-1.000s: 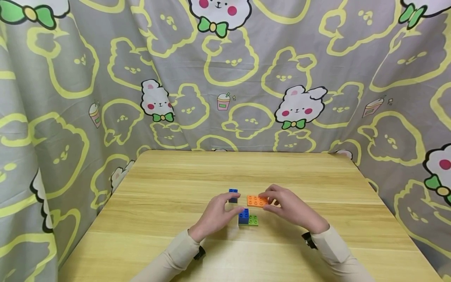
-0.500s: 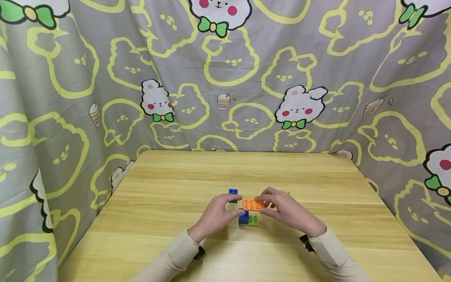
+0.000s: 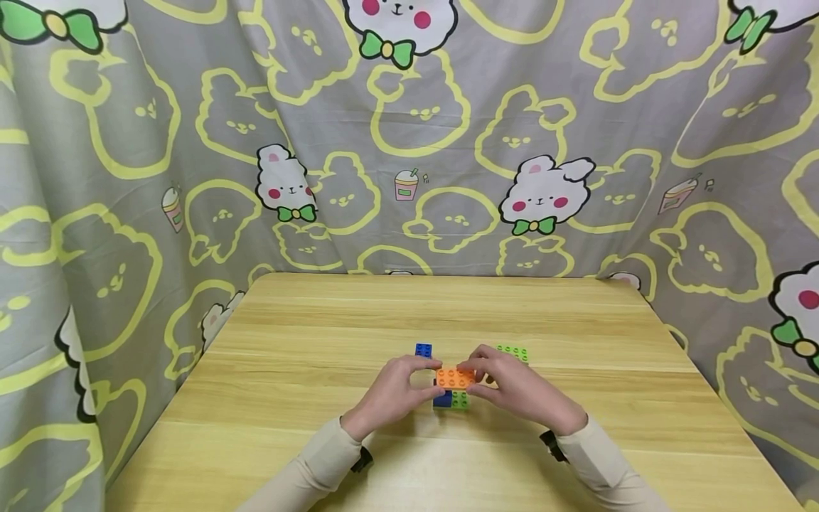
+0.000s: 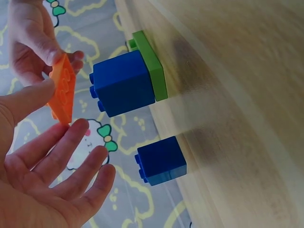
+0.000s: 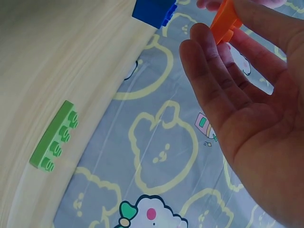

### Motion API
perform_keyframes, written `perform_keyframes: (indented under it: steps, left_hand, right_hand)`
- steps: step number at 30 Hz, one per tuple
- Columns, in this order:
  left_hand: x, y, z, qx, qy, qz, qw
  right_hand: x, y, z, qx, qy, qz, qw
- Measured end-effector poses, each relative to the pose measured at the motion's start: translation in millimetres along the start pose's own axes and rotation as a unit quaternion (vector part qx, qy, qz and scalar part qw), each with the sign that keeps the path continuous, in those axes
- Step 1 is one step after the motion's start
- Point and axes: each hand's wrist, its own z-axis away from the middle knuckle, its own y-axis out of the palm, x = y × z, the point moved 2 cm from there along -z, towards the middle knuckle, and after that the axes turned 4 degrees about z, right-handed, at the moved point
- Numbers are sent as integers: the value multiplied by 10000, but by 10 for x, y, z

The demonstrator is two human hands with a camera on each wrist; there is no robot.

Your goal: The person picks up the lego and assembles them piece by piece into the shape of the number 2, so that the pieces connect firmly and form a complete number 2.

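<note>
A flat orange building brick [image 3: 456, 377] is held level above the table between both hands. My right hand [image 3: 521, 384] pinches its right end with thumb and fingers. At its left end, the thumb and index finger of my left hand [image 3: 387, 395] hold the edges, while the other fingers spread loosely in the left wrist view. Just below the orange brick, a blue brick [image 4: 123, 83] sits on one half of a thin green brick [image 4: 154, 66], whose other studs [image 3: 461, 400] are bare. Another blue brick [image 4: 162, 161] stands apart, behind my left fingers in the head view.
A long flat green brick [image 5: 54, 135] lies behind my right hand, partly hidden by it in the head view. The wooden table [image 3: 307, 313] ends at a patterned curtain [image 3: 448, 142] around the back and sides.
My right hand has brought the orange brick left and nearer, over the blue-and-green stack. My left fingers have come to its left end. More of the long green brick shows behind the right hand.
</note>
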Motion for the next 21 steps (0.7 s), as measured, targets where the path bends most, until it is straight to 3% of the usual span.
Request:
perform_keyframes:
  steps: [21]
  left_hand:
    - [16, 5, -12, 219, -27, -531, 9983]
  right_hand:
    - [29, 79, -10, 132, -101, 4, 9999]
